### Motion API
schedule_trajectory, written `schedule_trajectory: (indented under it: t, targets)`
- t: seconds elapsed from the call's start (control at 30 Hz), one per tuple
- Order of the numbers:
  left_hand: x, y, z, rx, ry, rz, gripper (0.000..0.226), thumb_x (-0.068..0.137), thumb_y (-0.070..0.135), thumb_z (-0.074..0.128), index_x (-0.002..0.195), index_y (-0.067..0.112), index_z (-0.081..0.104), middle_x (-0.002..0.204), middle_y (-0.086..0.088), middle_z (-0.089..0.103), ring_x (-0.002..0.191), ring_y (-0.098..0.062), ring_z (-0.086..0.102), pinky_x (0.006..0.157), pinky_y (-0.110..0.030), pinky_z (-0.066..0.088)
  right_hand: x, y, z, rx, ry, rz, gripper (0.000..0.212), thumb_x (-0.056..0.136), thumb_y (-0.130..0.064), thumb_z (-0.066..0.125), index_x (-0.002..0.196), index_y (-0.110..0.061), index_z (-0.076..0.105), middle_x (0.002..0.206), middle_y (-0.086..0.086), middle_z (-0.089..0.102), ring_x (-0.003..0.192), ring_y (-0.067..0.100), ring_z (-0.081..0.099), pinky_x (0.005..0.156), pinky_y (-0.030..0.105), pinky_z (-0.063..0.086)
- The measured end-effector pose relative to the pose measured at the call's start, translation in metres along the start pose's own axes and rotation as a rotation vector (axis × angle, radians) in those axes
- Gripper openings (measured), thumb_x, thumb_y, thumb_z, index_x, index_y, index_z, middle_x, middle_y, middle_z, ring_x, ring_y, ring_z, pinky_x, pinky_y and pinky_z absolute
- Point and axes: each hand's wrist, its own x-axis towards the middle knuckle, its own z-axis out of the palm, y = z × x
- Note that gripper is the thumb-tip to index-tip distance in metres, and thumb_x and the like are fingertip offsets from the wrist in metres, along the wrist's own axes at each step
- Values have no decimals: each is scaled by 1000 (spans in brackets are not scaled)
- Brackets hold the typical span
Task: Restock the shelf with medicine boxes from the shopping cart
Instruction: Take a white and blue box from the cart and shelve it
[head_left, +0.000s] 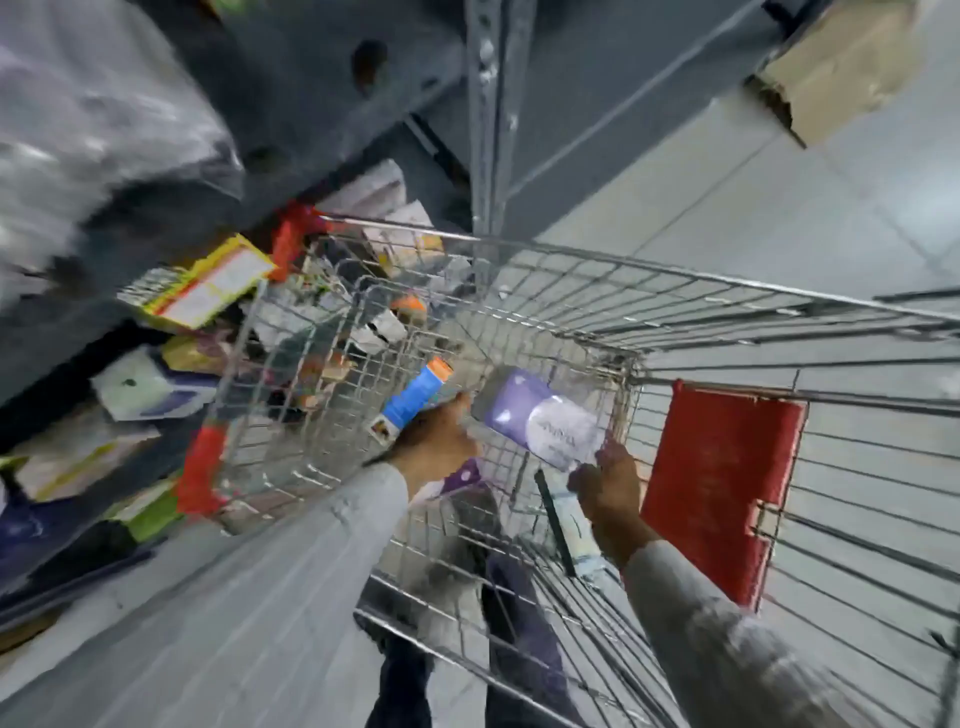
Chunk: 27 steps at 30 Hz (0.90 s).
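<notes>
A person in grey sleeves leaned over a wire shopping cart (571, 291) parked beside a grey metal shelf (156, 332), with both hands inside the basket. The left hand (439, 436) was clenched around a blue and orange box (415, 397), whose long axis ran from the hand up and away toward the far end of the cart. The right hand (610, 486) pinched the near corner of a purple and white box (545, 421), which lay tilted, its long axis slanting from the right fingertips up and left toward the other hand. The two boxes sat just beside each other, nearly touching at the middle of the basket. The shelf, already crowded with a yellow box (208, 283) and other blurred packs, lay to the person's left, so the left hand and its box appeared the nearer to it. The next move likely called for lifting both boxes clear of the cart's left wall and swinging them leftward. More stock could be made out at the far end of the basket, too blurred to identify. A red child-seat flap (722, 493) hung at the cart's near right side
</notes>
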Motion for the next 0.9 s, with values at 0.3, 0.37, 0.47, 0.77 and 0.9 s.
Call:
schedule_trajectory:
  t: [0.3, 0.37, 0.47, 0.77, 0.9]
  targets:
    - [35, 11, 27, 51, 94, 131, 70, 87, 18, 75, 149, 31, 47, 126, -4, 73, 112, -26, 69, 78, -26, 48, 32, 29, 12, -128, -59, -104, 32, 76, 6, 75, 94, -20, 76, 86, -4, 76, 83, 23, 71, 66, 26, 58]
    - [30, 19, 20, 34, 116, 133, 63, 89, 34, 74, 147, 36, 49, 122, -1, 75, 108, -25, 70, 77, -28, 50, 36, 19, 11, -132, -48, -111, 21, 84, -2, 75, 98, -17, 75, 84, -7, 73, 81, 16, 68, 66, 14, 52]
    - [7, 35, 3, -118, 169, 160, 58, 84, 59, 65, 137, 37, 58, 111, 5, 77, 101, -17, 72, 82, -29, 56, 35, -10, 2, -122, -55, -171, 21, 87, -17, 74, 108, -14, 74, 87, -6, 76, 81, 10, 71, 80, 26, 59]
    - [-161, 99, -78, -722, 437, 374, 23, 88, 38, 67, 103, 22, 76, 100, 0, 79, 93, -14, 74, 77, -28, 57, -113, -144, 7, 191, 30, -537, 22, 80, -11, 83, 99, -22, 80, 92, 6, 60, 90, 24, 62, 88, 49, 52]
    - [-272, 84, -122, -784, 552, 440, 20, 97, 42, 62, 103, 28, 74, 108, 4, 78, 100, -8, 71, 82, -22, 52, -215, -193, 20, 181, -75, -732, 25, 80, -12, 83, 105, -14, 79, 101, 5, 70, 102, 31, 65, 94, 42, 53]
